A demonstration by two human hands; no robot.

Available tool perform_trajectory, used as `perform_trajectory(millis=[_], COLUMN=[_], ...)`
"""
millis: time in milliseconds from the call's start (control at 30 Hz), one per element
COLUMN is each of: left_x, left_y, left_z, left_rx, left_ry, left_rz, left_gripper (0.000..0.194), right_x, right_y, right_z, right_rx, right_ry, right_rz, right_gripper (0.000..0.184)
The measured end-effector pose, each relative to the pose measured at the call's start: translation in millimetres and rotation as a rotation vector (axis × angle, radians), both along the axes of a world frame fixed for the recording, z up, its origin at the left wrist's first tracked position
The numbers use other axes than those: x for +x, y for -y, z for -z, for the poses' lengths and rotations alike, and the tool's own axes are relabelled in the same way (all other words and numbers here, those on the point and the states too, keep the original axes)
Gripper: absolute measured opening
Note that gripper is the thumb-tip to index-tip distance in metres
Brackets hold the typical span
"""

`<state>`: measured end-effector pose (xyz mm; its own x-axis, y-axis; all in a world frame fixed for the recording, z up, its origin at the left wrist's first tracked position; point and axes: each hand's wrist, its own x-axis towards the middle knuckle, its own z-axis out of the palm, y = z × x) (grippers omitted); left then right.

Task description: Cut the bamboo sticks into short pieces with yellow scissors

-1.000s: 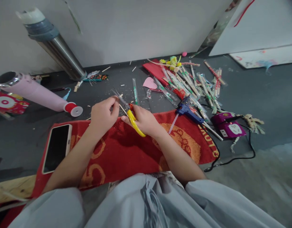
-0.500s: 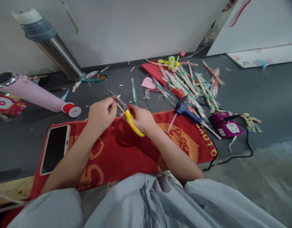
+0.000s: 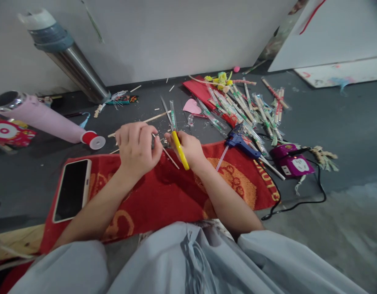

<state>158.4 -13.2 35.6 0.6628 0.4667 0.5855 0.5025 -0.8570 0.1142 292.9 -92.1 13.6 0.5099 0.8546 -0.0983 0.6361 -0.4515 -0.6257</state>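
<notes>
My left hand is closed, fingers curled, on a thin wooden stick that slants down to the right over the red towel. Another thin stick runs behind the same hand; I cannot tell whether it is held or lying down. Just to the right, my right hand grips scissors by their yellow handles. Their blades point away from me and look slightly parted, with no stick between them. White crumbs and short offcuts lie around the blades on the dark tabletop.
A phone lies on the towel's left. Right of my hands lie a blue glue gun, wrapped chopsticks and a purple power block with a black cable. A pink bottle, ribbon spool and steel flask stand left.
The scissors have come away from the stick and turned more upright. My left hand has rolled over, back up, and the stick now points down to the right. A longer stick shows behind it.
</notes>
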Motion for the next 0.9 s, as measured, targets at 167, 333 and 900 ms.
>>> perform_trajectory(millis=[167, 333, 900], left_x=[8, 13, 16], left_y=[7, 8, 15], left_z=[19.4, 46.2, 80.9], left_rx=[-0.307, -0.594, -0.888], left_ry=[0.043, 0.137, 0.231], left_rz=[0.190, 0.358, 0.503], left_gripper=[0.027, 0.079, 0.107], right_x=[1, -9, -17], right_y=[1, 1, -1], right_z=[0.2, 4.3, 11.9], right_rx=[0.060, 0.121, 0.056], right_ry=[-0.037, -0.025, 0.037], right_rz=[0.021, -0.010, -0.130], right_gripper=[0.057, 0.054, 0.047])
